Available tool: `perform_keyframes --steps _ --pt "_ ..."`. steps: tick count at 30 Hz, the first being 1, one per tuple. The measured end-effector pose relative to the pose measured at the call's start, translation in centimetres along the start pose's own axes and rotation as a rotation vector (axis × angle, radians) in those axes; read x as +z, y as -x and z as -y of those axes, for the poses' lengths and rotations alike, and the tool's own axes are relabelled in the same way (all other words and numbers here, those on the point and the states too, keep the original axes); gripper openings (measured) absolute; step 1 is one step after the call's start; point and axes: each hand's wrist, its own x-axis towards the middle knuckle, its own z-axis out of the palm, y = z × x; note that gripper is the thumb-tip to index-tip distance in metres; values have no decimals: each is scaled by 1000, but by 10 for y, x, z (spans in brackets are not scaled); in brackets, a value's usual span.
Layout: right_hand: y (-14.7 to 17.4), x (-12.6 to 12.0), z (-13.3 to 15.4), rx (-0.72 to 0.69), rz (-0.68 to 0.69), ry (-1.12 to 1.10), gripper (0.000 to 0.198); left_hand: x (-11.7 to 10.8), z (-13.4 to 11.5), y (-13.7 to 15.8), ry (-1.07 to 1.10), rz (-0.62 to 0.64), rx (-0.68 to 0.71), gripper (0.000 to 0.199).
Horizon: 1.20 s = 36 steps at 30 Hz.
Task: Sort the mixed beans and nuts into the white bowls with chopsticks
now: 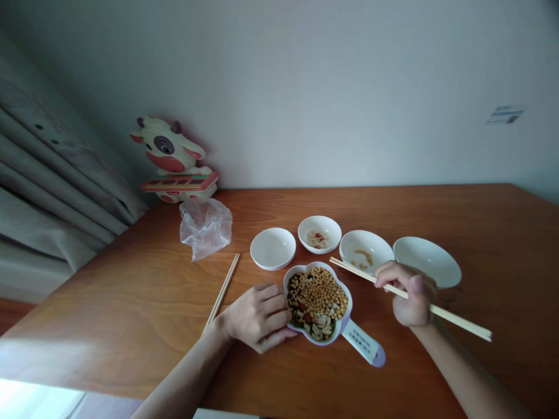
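A purple-rimmed, flower-shaped bowl (345, 326) with a labelled handle stands on the table. It is filled with yellow beans, dark beans, peanuts and a few red pieces. Curled fingers of my left hand (264, 317) grip its left rim. My right hand (410, 294) is closed around a pair of chopsticks (458, 322), whose tips hover between the flower-shaped bowl and a white bowl (379, 241) with a few yellow beans in it. Behind stands another white bowl (334, 224) with peanuts and red pieces. Nothing shows between the chopstick tips.
An empty white bowl (273, 248) stands left of these, and one more (430, 259) on the right, partly behind my right hand. A second pair of chopsticks (225, 285) lies at the left. Farther back are a crumpled plastic bag (206, 227) and a cow toy piano (179, 181).
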Motion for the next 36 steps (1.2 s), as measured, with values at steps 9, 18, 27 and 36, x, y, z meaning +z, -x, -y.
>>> perform_keyframes --steps 9,18,27,36 --pt "0 2 -1 -25 2 -20 65 29 -25 -19 -34 -162 -57 34" --pt "-2 13 8 145 -93 -159 70 47 -35 -25 -44 -236 -159 38" --pt "0 23 7 217 -117 -193 69 29 -1 -21 -36 -219 144 22" --pt "8 26 4 202 -31 -133 66 14 9 -10 220 79 -482 40"
